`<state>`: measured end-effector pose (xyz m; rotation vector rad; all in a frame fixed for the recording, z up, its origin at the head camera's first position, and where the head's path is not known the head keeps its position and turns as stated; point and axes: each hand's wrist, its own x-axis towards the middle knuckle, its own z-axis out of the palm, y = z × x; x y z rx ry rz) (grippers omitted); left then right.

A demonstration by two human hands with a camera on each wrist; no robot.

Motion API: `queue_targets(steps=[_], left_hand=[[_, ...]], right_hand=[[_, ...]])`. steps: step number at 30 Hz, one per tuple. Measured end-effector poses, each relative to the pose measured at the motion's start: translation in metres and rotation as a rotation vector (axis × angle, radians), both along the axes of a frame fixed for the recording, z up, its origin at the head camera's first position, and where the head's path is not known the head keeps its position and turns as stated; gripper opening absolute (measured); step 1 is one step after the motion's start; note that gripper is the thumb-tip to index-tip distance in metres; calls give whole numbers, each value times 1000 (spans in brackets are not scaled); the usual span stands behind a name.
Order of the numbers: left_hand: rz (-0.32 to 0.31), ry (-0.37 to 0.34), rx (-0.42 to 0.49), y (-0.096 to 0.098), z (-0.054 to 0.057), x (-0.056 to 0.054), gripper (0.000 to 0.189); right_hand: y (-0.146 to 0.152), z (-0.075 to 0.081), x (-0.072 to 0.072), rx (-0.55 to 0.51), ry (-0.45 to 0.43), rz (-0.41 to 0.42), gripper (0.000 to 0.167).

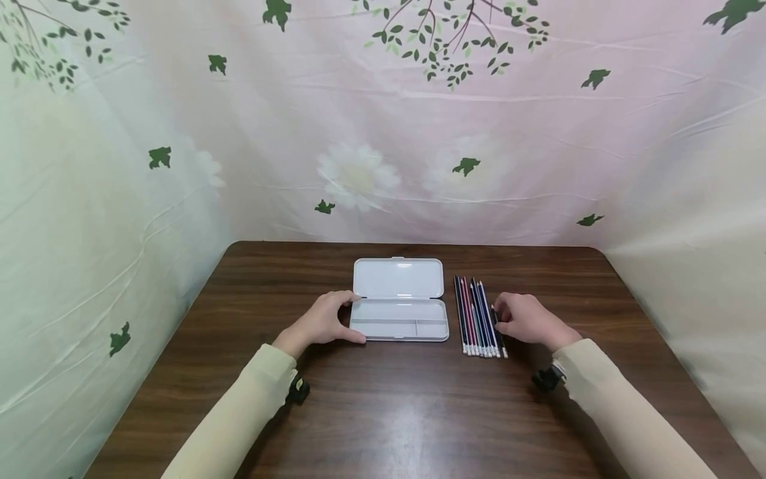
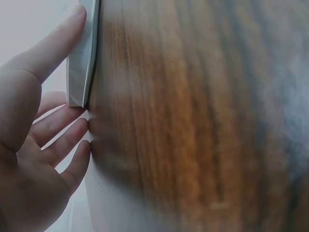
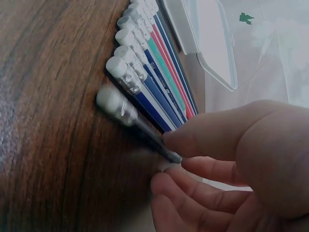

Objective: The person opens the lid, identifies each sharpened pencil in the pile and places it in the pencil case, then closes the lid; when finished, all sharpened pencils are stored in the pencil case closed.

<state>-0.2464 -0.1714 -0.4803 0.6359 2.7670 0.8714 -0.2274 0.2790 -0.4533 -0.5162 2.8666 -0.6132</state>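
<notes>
A white pencil case (image 1: 398, 320) lies with its lid (image 1: 398, 278) folded back; its tray has several compartments. My left hand (image 1: 326, 318) holds the case's left end, thumb along the near edge and fingers at the far side. In the left wrist view the thumb (image 2: 58, 43) lies against the case's wall (image 2: 83, 72). To the right of the case, a row of pencils (image 1: 475, 319) lies side by side, white erasers toward me. My right hand (image 1: 529, 319) pinches a dark short pencil (image 3: 145, 131) at the row's right edge, between thumb and index finger.
The brown wooden table (image 1: 395, 412) has rounded far corners. A pale cloth (image 1: 407, 120) printed with leaves and flowers hangs behind it and along both sides. Each wrist wears a small black camera, such as the right wrist camera (image 1: 546, 379).
</notes>
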Motion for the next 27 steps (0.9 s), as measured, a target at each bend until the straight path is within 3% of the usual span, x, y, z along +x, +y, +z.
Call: queue_targets(steps=[5,15,27], left_hand=[[-1,3,5,0,1,-1,94],[2,2,13,0,-4,0,94],[9,-13,15,2,0,2,94]], right_hand=[[0,-1,-1,45,8,-27,28],[0,9,2,180,-95,-112,19],[11,12,5,87,-137,-141,22]])
